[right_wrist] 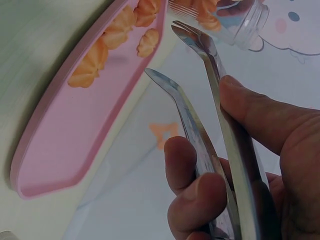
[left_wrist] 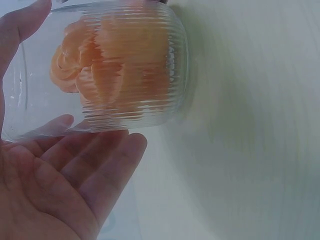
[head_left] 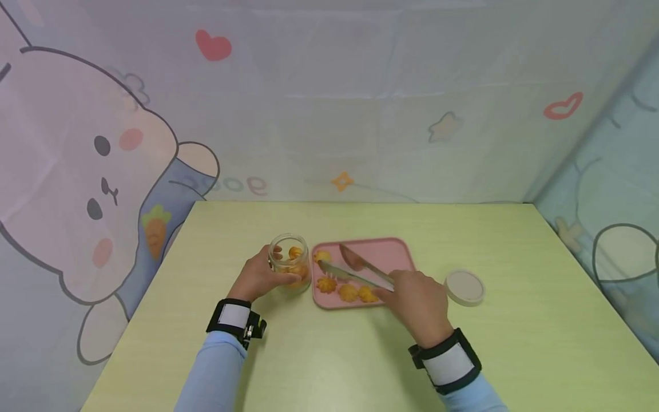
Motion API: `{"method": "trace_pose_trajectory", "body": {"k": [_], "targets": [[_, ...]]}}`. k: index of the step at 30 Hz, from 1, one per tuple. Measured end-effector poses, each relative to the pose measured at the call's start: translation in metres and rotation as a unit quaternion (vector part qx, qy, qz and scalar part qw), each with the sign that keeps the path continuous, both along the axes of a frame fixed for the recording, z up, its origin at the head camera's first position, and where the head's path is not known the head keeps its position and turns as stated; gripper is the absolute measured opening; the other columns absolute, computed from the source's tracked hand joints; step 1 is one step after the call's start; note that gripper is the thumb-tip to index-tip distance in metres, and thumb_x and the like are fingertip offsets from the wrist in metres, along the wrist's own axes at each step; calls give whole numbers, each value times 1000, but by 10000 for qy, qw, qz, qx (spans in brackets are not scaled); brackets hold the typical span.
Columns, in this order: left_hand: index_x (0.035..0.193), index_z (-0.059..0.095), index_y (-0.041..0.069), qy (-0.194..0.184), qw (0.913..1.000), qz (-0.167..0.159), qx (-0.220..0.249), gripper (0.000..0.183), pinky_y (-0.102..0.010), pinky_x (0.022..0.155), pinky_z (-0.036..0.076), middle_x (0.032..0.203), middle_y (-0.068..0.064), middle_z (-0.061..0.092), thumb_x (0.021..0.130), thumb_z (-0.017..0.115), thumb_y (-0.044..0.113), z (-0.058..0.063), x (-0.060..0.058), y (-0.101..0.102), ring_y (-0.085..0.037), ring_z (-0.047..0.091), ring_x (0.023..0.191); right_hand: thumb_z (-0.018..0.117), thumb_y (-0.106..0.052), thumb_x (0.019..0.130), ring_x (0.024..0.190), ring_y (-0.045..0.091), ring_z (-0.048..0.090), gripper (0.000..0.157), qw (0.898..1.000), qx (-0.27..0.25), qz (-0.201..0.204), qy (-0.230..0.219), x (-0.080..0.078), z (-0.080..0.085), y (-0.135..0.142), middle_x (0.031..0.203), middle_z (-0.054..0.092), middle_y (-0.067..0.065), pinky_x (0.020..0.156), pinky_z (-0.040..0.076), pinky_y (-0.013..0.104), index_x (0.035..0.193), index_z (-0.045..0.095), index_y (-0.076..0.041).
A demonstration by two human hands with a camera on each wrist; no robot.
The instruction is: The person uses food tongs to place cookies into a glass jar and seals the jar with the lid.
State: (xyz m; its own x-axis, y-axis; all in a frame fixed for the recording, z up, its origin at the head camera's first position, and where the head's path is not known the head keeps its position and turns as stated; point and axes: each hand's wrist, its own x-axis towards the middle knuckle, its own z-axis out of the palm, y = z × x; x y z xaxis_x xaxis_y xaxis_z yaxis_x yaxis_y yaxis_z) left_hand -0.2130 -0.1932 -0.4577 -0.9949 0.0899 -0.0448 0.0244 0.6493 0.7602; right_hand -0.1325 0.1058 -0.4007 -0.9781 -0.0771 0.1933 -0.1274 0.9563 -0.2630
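Metal tongs [right_wrist: 235, 135] angle over the tray near the middle of the head frame, their 2 tips apart. The right hand [head_left: 419, 300] pinches them between thumb and fingers. Just left of the tray, the left hand [head_left: 262, 277] grips a clear glass jar [left_wrist: 37, 75], thumb on 1 side and fingers on the other; the jar's mouth faces up, and piped orange cookies [left_wrist: 90, 60] fill its lower part. The pink tray [head_left: 381, 252] carries 4 golden cookies [head_left: 326, 284], gathered along its left and lower edges. Right of the tray, a round whitish lid [head_left: 465, 287] lies on the pale yellow-green tabletop [head_left: 520, 343]. Both wrists wear black straps [head_left: 242, 306]. Behind, a cartoon-printed backdrop [head_left: 334, 114] fills the upper frame, a bunny-like figure at left.
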Motion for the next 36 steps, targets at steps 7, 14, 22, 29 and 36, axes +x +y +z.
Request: {"method": "trace_pose_trajectory", "body": {"k": [7, 14, 22, 29, 36], "targets": [[134, 44, 2, 20, 10000, 15, -10, 92, -49, 87, 49, 128, -22, 57, 64, 83, 47, -1, -1, 0, -31, 54, 109, 76, -42, 73, 42, 17, 47, 32, 9998, 115, 66, -155, 2, -6, -8, 53, 56, 0, 32, 33, 32, 73, 68, -11], [132, 44, 3, 14, 10000, 37, 42, 92, -49, 88, 48, 127, -21, 58, 62, 84, 47, -1, 1, 1, -30, 54, 108, 76, -45, 73, 43, 16, 48, 36, 9995, 259, 77, -174, 3, -9, -14, 53, 58, 1, 33, 35, 32, 72, 68, -10], [132, 44, 3, 8, 10000, 52, 74, 94, -48, 87, 49, 126, -21, 58, 61, 84, 49, -3, 1, 2, -30, 55, 108, 77, -46, 72, 42, 17, 48, 39, 9987, 484, 76, -121, 1, -17, -15, 51, 56, 2, 32, 36, 35, 68, 66, -9], [133, 44, 2, -45, 10000, 80, 33, 94, -48, 87, 49, 127, -21, 58, 61, 84, 49, -1, 3, 3, -30, 54, 110, 78, -39, 72, 40, 16, 47, 34, 9989, 462, 24, 17, -2, -23, -13, 50, 56, 2, 31, 36, 35, 68, 67, -8], [133, 44, 3, -48, 10000, 80, 20, 91, -48, 86, 49, 128, -21, 57, 63, 84, 46, -2, 2, 3, -30, 54, 109, 78, -37, 73, 39, 16, 47, 32, 9994, 358, -21, 18, -3, -27, -14, 50, 58, 3, 32, 35, 34, 72, 70, -6]]}}
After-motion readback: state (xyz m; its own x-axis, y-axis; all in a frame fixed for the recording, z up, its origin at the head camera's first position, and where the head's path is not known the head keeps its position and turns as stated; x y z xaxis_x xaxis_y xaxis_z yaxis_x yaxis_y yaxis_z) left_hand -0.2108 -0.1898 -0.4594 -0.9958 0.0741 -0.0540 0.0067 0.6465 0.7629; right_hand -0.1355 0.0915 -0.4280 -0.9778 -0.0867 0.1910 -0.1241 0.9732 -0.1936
